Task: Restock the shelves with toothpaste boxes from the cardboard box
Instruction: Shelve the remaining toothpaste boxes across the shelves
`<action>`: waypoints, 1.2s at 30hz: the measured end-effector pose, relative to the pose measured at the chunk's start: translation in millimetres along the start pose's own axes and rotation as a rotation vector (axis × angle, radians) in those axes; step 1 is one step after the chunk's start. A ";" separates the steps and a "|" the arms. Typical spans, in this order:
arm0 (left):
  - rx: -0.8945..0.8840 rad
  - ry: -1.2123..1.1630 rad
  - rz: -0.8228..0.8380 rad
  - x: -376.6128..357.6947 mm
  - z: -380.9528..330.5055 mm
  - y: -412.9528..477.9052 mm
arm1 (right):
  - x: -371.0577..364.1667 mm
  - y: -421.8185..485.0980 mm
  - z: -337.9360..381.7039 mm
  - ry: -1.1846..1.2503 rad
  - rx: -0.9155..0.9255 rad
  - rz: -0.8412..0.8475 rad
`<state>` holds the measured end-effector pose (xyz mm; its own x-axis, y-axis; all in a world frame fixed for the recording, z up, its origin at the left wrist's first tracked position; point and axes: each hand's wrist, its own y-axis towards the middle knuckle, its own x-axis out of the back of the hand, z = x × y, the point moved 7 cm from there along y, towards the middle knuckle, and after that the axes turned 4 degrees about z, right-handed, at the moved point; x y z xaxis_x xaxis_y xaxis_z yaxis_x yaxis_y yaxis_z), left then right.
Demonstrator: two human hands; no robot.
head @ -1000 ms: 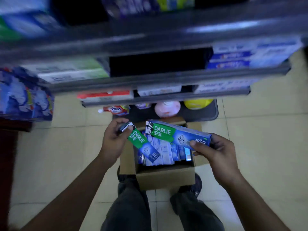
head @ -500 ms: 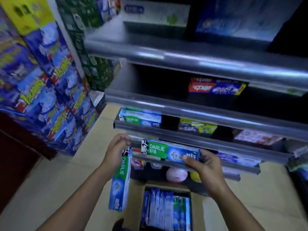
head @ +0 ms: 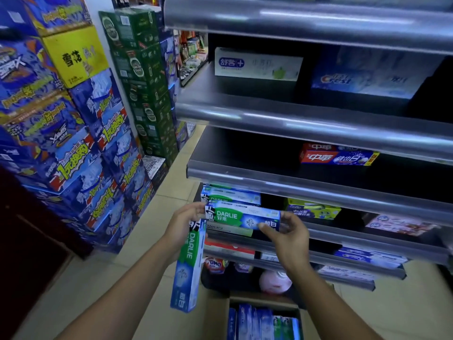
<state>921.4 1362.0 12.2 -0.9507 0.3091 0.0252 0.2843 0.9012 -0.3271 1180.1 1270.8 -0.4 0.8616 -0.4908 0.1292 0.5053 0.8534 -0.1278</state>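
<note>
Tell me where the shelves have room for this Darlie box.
The widest bare stretch is the shelf left of the red box. A narrow gap lies between the Darlie stack and the yellow-green box. The stack itself is crowded.

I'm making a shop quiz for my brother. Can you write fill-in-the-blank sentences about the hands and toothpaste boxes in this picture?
1. The green-and-blue toothpaste box in the right hand says ____ in white letters.
2. The left hand holds a second green-and-blue toothpaste box that hangs pointing ____.
3. The open brown cardboard box stands on the ____.

Missing words: Darlie; down; floor.
</note>
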 end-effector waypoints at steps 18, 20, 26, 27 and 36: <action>-0.052 -0.059 -0.116 18.3 -4.3 84.0 | -44.8 91.1 -16.5 -0.224 0.032 -0.096; -0.085 -0.013 -0.134 19.1 -6.9 86.9 | -45.9 93.4 -17.7 -0.233 0.024 -0.100; -0.085 -0.031 -0.133 23.4 -6.9 82.1 | -41.9 87.0 -11.1 -0.272 -0.002 -0.093; -0.073 -0.078 -0.185 28.2 -4.5 79.7 | -39.0 80.7 -9.1 -0.260 0.008 -0.110; 0.114 -0.778 -0.388 32.3 33.2 53.1 | -84.1 -21.1 -30.2 0.035 -0.209 0.519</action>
<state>901.6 1409.8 -35.7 -0.8042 -0.3454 -0.4837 -0.0513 0.8511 -0.5225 1098.4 1288.8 -38.3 0.9991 -0.0240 -0.0350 0.0099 0.9336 -0.3582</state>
